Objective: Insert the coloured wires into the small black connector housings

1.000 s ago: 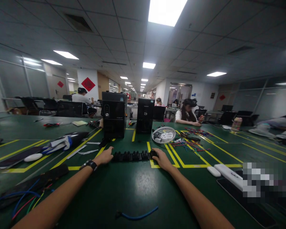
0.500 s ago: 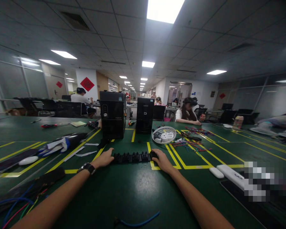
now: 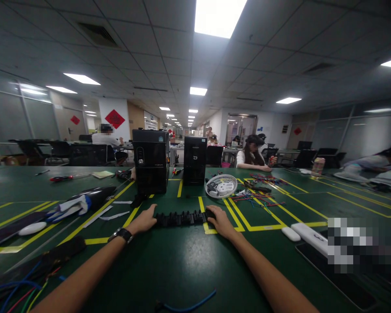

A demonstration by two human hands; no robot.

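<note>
Black strip (image 3: 181, 218) between left hand (image 3: 145, 220) and right hand (image 3: 220, 221), each holding one end.

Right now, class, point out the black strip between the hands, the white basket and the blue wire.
Black strip (image 3: 181, 218): head view, middle of its ridged body.
White basket (image 3: 228, 187): head view, its slotted inner floor.
Blue wire (image 3: 195, 306): head view, midway along its curve.

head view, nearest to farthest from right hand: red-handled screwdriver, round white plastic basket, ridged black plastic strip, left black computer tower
1. black strip: at the right hand
2. white basket: just beyond
3. left tower: beyond, leftward
4. red-handled screwdriver: far left
</note>
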